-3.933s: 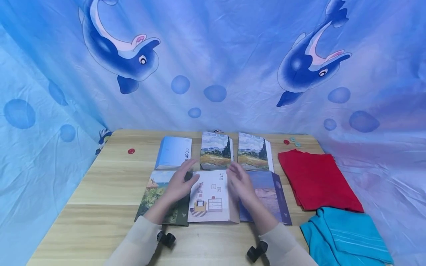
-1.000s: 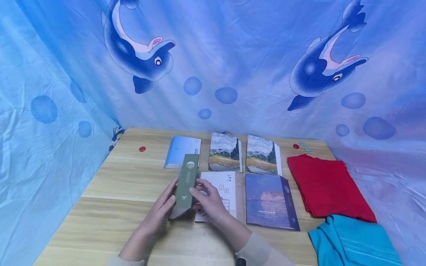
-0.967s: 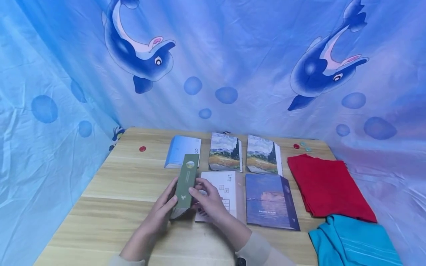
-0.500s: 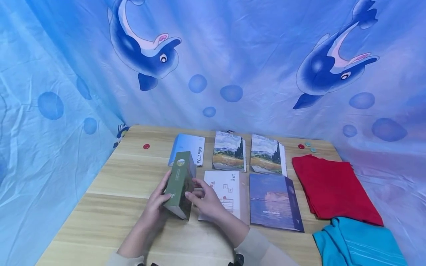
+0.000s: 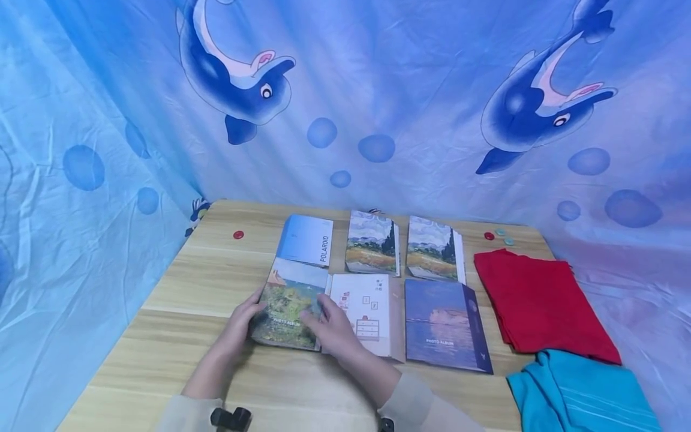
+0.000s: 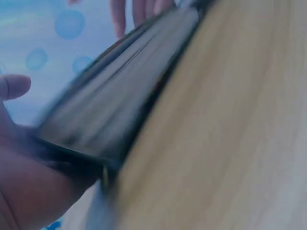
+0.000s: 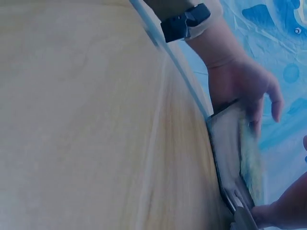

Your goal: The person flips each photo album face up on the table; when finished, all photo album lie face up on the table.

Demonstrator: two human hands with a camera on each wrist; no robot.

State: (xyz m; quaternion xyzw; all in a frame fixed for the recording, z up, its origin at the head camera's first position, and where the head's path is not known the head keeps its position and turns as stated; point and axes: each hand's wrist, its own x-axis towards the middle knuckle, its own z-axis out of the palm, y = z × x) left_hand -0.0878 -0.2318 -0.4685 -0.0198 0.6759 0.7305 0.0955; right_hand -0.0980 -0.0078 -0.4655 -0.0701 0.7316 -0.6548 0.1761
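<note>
Lowered from upright, the green photo album (image 5: 287, 312) lay flat on the wooden table (image 5: 189, 300) before a dolphin-print backdrop (image 5: 345, 102), left hand (image 5: 240, 324) gripping its left edge, right hand (image 5: 332, 327) resting relaxed on its cover.

Wooden table (image 5: 178, 312) with six photo albums (image 5: 445, 324), two folded cloths (image 5: 540, 306), buttons (image 5: 238, 234).
</note>
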